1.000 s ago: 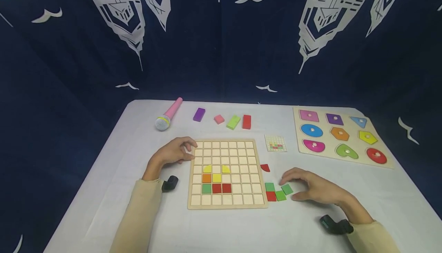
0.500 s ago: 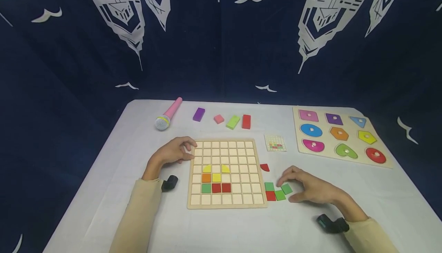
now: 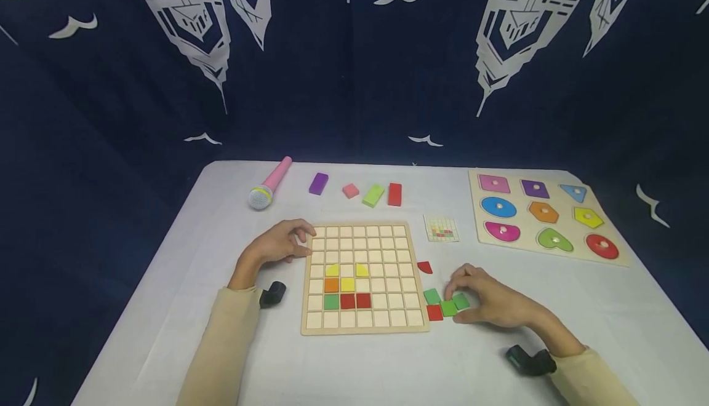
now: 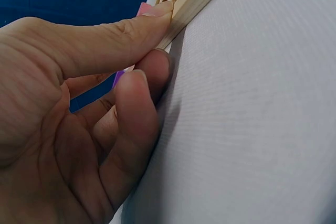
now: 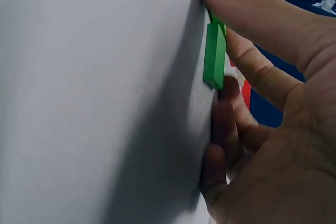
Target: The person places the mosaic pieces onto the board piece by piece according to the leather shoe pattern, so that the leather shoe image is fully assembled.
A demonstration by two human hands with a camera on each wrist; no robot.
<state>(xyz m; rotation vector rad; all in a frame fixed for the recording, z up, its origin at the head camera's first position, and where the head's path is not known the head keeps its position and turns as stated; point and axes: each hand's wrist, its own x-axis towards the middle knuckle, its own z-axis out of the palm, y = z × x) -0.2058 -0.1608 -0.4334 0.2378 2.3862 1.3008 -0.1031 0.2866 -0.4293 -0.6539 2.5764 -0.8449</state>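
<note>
A wooden grid board (image 3: 388,331) lies flat in the middle of the table. In its squares sit yellow, orange, green and red pieces. My left hand (image 3: 279,243) holds the board's upper left edge; the left wrist view shows the thumb (image 4: 121,40) on the wooden rim. To the right of the board, my right hand (image 3: 495,300) has thumb and forefinger at opposite sides of a green square tile (image 3: 448,309). Two more green tiles, one left (image 3: 432,296) and one right (image 3: 461,301), lie against it, with a red square tile (image 3: 434,312) alongside.
A red quarter-round piece (image 3: 424,267) and a small pattern card (image 3: 441,229) lie right of the board. Behind it are a pink microphone (image 3: 271,184) and several coloured blocks (image 3: 373,195). A shape puzzle board (image 3: 570,258) occupies the far right.
My right hand has moved left, its thumb and forefinger closing in on the middle green tile. That tile has shifted slightly away from me, and the left green tile has turned. My left hand stays put.
</note>
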